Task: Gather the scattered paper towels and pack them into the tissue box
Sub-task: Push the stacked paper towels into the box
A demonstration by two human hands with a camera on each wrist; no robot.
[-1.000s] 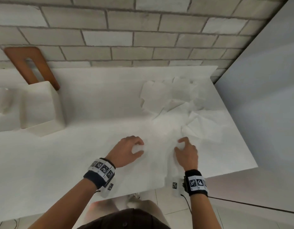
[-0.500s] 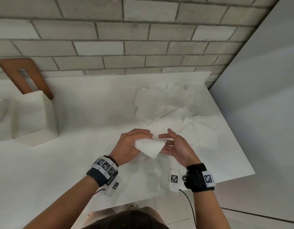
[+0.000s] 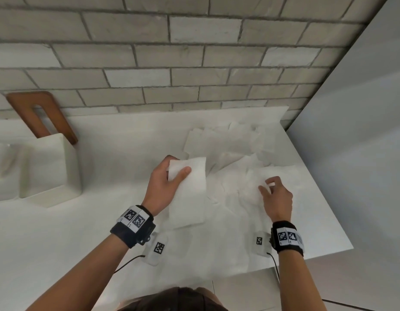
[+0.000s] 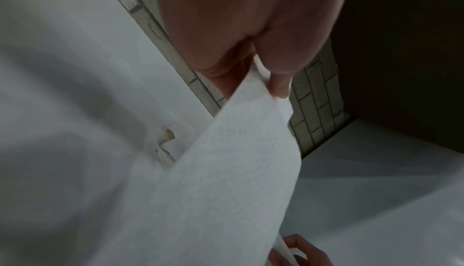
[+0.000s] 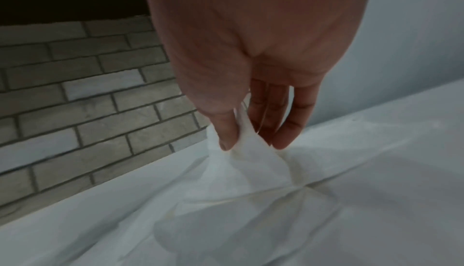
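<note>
My left hand (image 3: 172, 176) holds one white paper towel (image 3: 190, 198) above the counter, thumb on top and fingers behind; the sheet hangs down toward me, and the same towel (image 4: 226, 171) fills the left wrist view. To the right, my right hand (image 3: 269, 187) pinches up a corner of another paper towel (image 3: 255, 185) lying on the counter; the right wrist view shows thumb and fingers (image 5: 228, 131) nipping that towel (image 5: 251, 151). Several more loose towels (image 3: 223, 140) lie overlapping at the back right. The white tissue box (image 3: 48, 171) stands far left.
The white counter (image 3: 104, 221) ends at a front edge near my body and a right edge by a pale cabinet wall (image 3: 363, 153). A brown wooden board (image 3: 41, 115) leans on the brick wall (image 3: 172, 63) behind the box.
Both hands were flat on the counter, then lifted one towel together. Now the left hand alone holds that towel higher, and the right hand has moved right and pinched another sheet.
</note>
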